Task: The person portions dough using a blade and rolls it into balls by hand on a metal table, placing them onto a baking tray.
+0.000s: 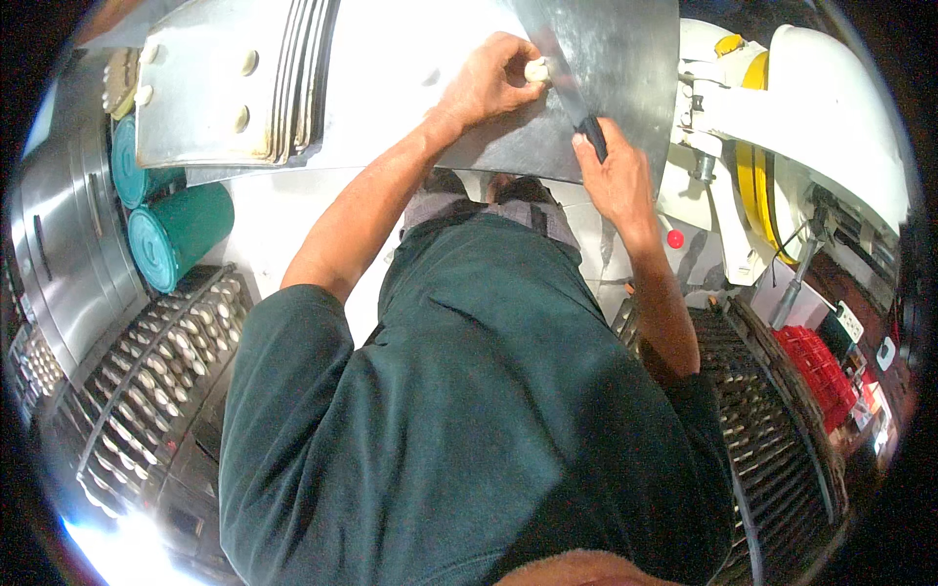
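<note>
Left hand (pixel 489 80): seen in the head view, reaching over the bench (pixel 386 68) from the near edge; fingers clamped on the dough.
Dough (pixel 536 70): one small pale lump between thumb and fingers, in the bench's right half, in from the near edge.
Right hand (pixel 621 184): at the near edge, toward the near right corner; fingers wrapped around the knife's black handle.
Knife (pixel 565 73): blade pointing to the far side of the bench, just beside the dough; whether the two touch, I cannot tell.
Trays (pixel 195 112): stacked at the near left corner of the bench, four pale lumps (pixel 249 62) visible on the top one.
Mixer (pixel 831 98): large, white with yellow, beyond the bench's right edge.
Bins (pixel 191 234): two, green, off the near left corner.
Left rack (pixel 166 371): behind the bins, filled with rows of pale pieces.
Right rack (pixel 782 439): dark, many-tiered, back from the near right corner.
Crate (pixel 816 376): red, beside the right rack.
Floor (pixel 327 200): light tiles, a small red disc (pixel 675 239) near the mixer.
</note>
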Tool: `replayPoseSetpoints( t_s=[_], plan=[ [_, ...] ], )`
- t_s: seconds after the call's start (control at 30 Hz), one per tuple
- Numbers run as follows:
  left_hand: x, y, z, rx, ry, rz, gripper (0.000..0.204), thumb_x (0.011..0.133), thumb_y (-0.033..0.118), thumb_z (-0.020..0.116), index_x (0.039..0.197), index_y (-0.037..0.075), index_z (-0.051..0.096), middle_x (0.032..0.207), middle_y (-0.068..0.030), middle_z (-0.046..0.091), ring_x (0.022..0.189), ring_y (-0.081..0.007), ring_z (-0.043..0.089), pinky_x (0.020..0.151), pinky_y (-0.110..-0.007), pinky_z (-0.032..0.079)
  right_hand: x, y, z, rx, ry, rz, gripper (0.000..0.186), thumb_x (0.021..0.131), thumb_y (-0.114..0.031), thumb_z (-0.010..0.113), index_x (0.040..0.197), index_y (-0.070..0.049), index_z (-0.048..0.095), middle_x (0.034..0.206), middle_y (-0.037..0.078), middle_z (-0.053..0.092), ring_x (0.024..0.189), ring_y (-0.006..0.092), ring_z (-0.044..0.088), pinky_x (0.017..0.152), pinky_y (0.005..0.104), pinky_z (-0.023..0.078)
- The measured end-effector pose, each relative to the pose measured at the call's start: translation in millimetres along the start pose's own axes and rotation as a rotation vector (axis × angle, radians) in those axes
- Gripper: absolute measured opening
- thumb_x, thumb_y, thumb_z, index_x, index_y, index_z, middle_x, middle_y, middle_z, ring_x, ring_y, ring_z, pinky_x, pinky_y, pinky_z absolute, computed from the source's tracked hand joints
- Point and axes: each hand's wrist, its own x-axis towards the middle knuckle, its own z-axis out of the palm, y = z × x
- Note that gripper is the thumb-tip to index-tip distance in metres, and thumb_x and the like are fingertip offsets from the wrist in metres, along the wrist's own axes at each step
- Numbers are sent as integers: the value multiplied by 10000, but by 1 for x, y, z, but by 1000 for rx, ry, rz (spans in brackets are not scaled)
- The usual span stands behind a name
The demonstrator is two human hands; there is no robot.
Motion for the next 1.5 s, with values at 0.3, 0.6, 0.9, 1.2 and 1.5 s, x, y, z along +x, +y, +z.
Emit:
replayPoseSetpoints(
  t_s=[0.3, 0.6, 0.9, 1.2, 1.5],
  plan=[
    [-25, 24, -25, 455, 183, 157, 635, 807, 331, 783, 1356, 110, 554, 1492, -178, 473, 1207, -352, 579, 968, -499, 504, 57, 52, -17, -187, 256, -371, 431, 948, -232, 667, 1351, -85, 626, 1180, 263, 700, 1089, 415, 683, 945, 493, 511],
    [-61, 5, -123, 296, 63, -220, 495, 791, 229, 743, 1241, 48, 640, 1170, -202, 660, 1141, -409, 615, 975, -494, 507, 82, -29, 23, -79, 95, -631, 615, 829, -117, 776, 1386, 14, 548, 1304, 227, 570, 1210, 397, 542, 1058, 480, 424],
    [-9, -46, -311, 514, 453, -231, 443, 826, 197, 776, 1240, 71, 678, 1178, -164, 683, 984, -333, 703, 908, -411, 572, 107, -43, 41, -116, 63, -430, 432, 802, -120, 800, 1189, 2, 654, 1207, 197, 620, 1139, 384, 595, 999, 449, 482],
    [9, -102, -366, 467, 163, -220, 590, 794, 164, 809, 1346, 82, 619, 1314, -169, 631, 1189, -346, 625, 1041, -430, 511, 122, -176, 52, 7, -28, -367, 393, 821, -114, 805, 1170, 13, 675, 1116, 159, 653, 974, 288, 667, 864, 379, 541],
    [-68, -83, -405, 247, 581, -394, 587, 818, 199, 841, 1346, 73, 617, 1375, -134, 603, 1101, -276, 658, 935, -387, 560, 256, -405, 168, 61, 91, -1096, 450, 816, -234, 798, 1188, -10, 680, 1096, 168, 697, 1035, 341, 635, 939, 445, 494]
  ],
)
